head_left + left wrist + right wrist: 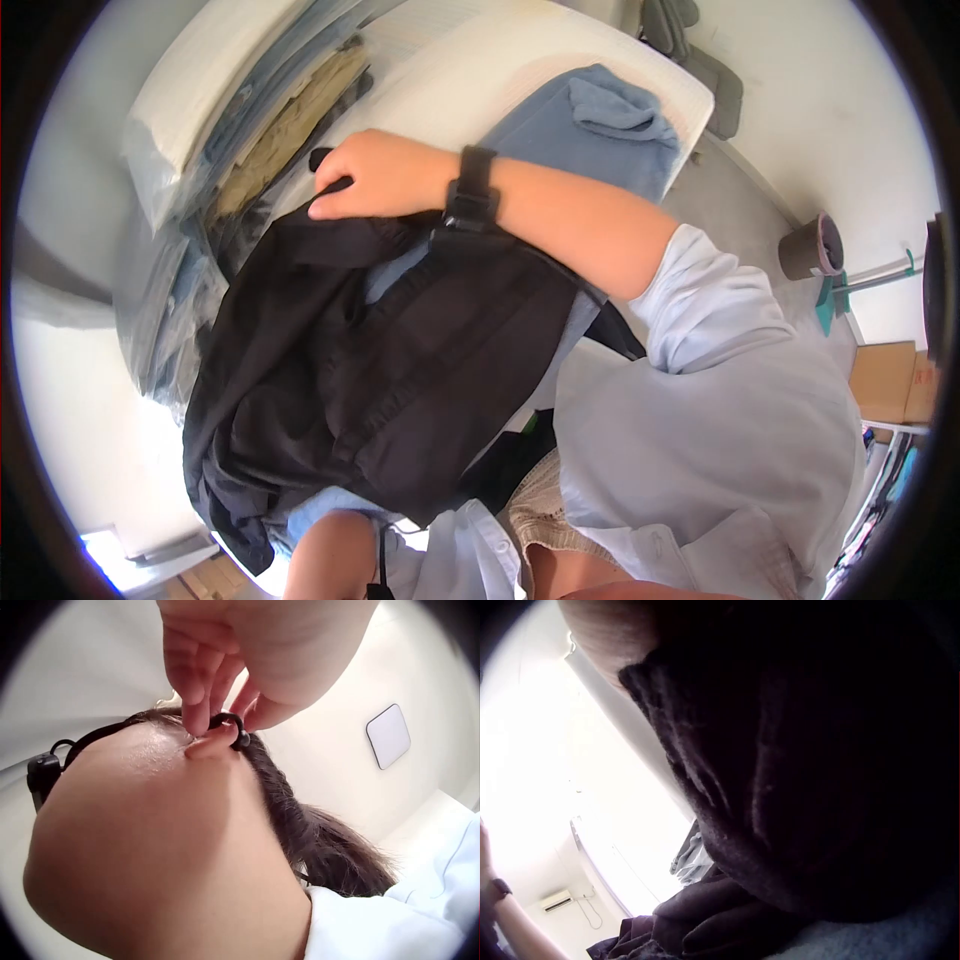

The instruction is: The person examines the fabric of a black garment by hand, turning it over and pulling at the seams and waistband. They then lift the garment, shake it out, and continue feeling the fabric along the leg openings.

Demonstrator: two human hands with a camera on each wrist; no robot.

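My right hand (375,175) grips the upper edge of a black garment (470,350), fingers curled into the cloth. The garment has gathered seams and hangs in folds over blue cloth (385,275). In the right wrist view the dark fabric (727,862) fills most of the picture and hides the fingers. My left hand (262,652) is raised to the side of the head, fingers and thumb pinching at a black ear hook (238,729) around the ear (214,742). In the head view only the left forearm (335,555) shows.
A folded blue garment (600,125) lies on the white table (450,50) toward the far right. Stacked clothes in clear plastic bags (290,130) stand along the left. A bin (812,247) and cardboard boxes (885,383) are on the floor at right.
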